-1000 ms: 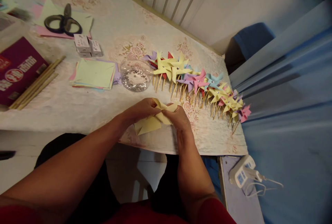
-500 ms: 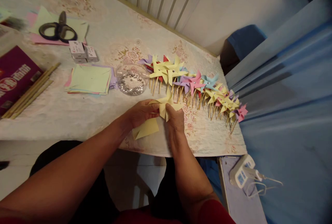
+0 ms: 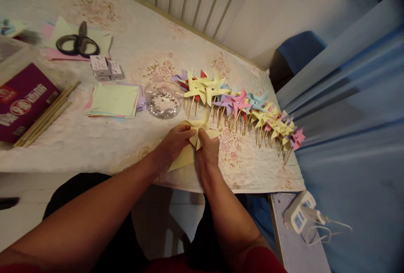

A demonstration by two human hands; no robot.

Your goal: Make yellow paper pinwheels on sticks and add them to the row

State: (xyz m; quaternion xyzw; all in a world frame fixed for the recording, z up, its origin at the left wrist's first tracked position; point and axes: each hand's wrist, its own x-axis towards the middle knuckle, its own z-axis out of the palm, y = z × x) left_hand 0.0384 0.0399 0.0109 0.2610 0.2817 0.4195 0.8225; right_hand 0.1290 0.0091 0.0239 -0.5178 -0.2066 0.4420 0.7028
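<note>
Yellow paper pinwheel (image 3: pixel 202 122) lies in both hands above the near edge of the table (image 3: pixel 120 138), face up; one vane points away from the person, another to the right. Vanes spread around the middle, so no clear long axis. Left hand (image 3: pixel 177 139): fingers closed together, pinching the pinwheel's left side. Right hand (image 3: pixel 208 148): thumb pressed down near the centre, clamped on the paper; fingers beneath mostly hidden. Yellow sheet (image 3: pixel 182 160) lies on the table, just below the pinwheel, partly covered.
</note>
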